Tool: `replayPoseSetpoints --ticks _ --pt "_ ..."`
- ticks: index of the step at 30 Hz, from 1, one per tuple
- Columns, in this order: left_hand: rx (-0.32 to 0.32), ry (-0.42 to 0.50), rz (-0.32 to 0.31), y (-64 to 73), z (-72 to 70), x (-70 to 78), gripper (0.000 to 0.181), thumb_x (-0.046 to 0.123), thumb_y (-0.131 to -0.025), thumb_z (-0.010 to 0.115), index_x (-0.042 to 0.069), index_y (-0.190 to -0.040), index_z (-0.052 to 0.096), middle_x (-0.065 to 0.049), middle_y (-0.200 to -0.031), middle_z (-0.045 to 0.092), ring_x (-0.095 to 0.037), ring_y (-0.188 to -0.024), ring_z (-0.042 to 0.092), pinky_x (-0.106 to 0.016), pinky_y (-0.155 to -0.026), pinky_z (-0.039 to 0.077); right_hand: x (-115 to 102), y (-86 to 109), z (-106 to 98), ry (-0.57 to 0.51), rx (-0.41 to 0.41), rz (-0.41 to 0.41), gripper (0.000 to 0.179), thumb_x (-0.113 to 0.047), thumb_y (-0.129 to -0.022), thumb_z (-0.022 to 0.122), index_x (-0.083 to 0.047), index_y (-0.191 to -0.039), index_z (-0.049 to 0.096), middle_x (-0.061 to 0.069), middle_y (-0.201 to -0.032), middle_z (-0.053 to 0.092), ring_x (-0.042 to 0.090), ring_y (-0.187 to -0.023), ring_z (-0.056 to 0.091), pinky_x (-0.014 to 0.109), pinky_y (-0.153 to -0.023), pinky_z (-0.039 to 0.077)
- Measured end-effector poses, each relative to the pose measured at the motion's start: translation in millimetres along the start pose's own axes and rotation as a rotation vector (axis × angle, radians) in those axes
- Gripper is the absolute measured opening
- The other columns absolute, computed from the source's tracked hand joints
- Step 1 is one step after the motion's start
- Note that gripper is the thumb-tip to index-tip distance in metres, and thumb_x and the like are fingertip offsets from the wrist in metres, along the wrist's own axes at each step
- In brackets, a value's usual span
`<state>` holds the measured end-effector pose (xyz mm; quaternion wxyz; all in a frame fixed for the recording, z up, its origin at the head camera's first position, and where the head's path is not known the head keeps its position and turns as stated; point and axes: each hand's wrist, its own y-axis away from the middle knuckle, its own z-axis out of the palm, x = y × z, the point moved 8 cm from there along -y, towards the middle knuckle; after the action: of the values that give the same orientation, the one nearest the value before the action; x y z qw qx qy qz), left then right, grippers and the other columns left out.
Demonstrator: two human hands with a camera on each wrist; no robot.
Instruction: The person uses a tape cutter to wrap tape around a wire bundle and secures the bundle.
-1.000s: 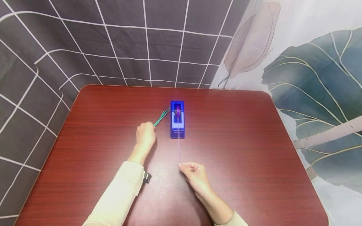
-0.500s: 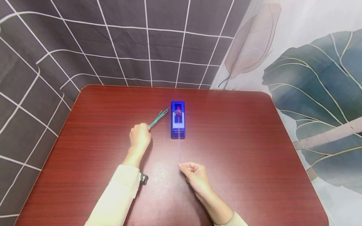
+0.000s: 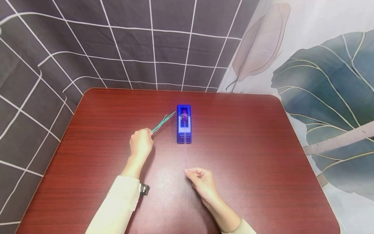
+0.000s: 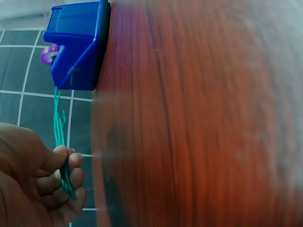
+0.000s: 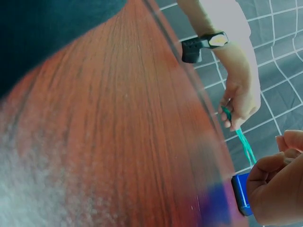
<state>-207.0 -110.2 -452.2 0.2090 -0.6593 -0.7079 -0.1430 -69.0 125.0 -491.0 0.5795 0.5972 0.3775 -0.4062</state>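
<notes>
A blue tape dispenser (image 3: 179,130) stands near the middle of the table, a small purple-cored tape roll (image 3: 184,115) inside it. From its front a strip of clear tape (image 3: 185,154) runs toward the person, and my right hand (image 3: 202,182) pinches the free end between thumb and forefinger. To the left of the dispenser my left hand (image 3: 141,143) holds a bundle of thin green strands (image 3: 162,122). The strands' far ends point at the dispenser's left side. In the left wrist view the bundle (image 4: 58,124) passes between thumb and fingers, its darker near end sticking out below.
The reddish-brown wooden table (image 3: 248,146) has rounded corners. Behind and left of it hangs a dark grey cloth (image 3: 128,42) with a white grid. A pale cloth with large leaves (image 3: 330,74) hangs at right. A black strap (image 5: 191,49) circles the left wrist.
My left hand has drawn back to the left and slightly toward the person, with the green strands still held. The right hand and the tape strip have stayed in place.
</notes>
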Motion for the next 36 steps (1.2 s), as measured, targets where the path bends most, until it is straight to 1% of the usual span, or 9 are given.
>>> replayPoseSetpoints --ticks 4,10,17,27,36 --pt "0.019 0.019 0.018 2.2 -3.8 -0.1 0.014 0.011 -0.096 0.065 0.002 -0.101 0.074 -0.021 -0.098 0.074 -0.051 -0.087 0.069 -0.059 -0.073 0.054 -1.2 0.1 0.1 -0.002 -0.003 -0.008 0.027 -0.009 -0.089 0.074 0.016 -0.095 0.068 -0.006 -0.055 0.052 0.000 -0.042 0.033 0.015 -0.042 0.028" --pt "0.004 0.030 0.042 7.5 -5.0 0.0 0.016 0.010 -0.097 0.064 0.000 -0.104 0.074 -0.020 -0.099 0.074 -0.049 -0.090 0.069 -0.058 -0.076 0.054 -0.8 -0.2 0.3 0.002 -0.007 -0.005 0.028 -0.010 -0.090 0.074 0.017 -0.095 0.068 -0.007 -0.054 0.049 0.001 -0.042 0.032 0.015 -0.042 0.027" --pt "0.009 0.042 0.084 17.7 -9.4 -1.3 0.014 0.009 -0.096 0.065 -0.001 -0.101 0.074 -0.019 -0.096 0.075 -0.046 -0.089 0.070 -0.058 -0.075 0.054 0.3 0.6 0.0 -0.005 -0.005 0.008 0.029 -0.010 -0.090 0.073 0.018 -0.094 0.067 -0.007 -0.055 0.050 0.001 -0.043 0.033 0.015 -0.042 0.028" --pt "0.013 0.051 0.098 24.9 -14.3 -1.5 0.014 0.010 -0.096 0.065 0.000 -0.100 0.074 -0.017 -0.094 0.075 -0.047 -0.087 0.070 -0.058 -0.074 0.054 0.0 0.9 0.4 -0.030 -0.007 0.015 0.028 -0.009 -0.090 0.072 0.018 -0.096 0.067 -0.006 -0.056 0.050 0.002 -0.043 0.033 0.015 -0.043 0.028" --pt "0.023 0.062 0.108 30.2 -19.3 -3.1 0.013 0.008 -0.096 0.066 -0.001 -0.100 0.074 -0.018 -0.093 0.075 -0.045 -0.088 0.070 -0.057 -0.075 0.054 -1.0 0.7 0.3 -0.034 -0.011 -0.001 0.028 -0.008 -0.090 0.072 0.019 -0.097 0.066 -0.007 -0.054 0.048 0.002 -0.043 0.032 0.015 -0.043 0.027"
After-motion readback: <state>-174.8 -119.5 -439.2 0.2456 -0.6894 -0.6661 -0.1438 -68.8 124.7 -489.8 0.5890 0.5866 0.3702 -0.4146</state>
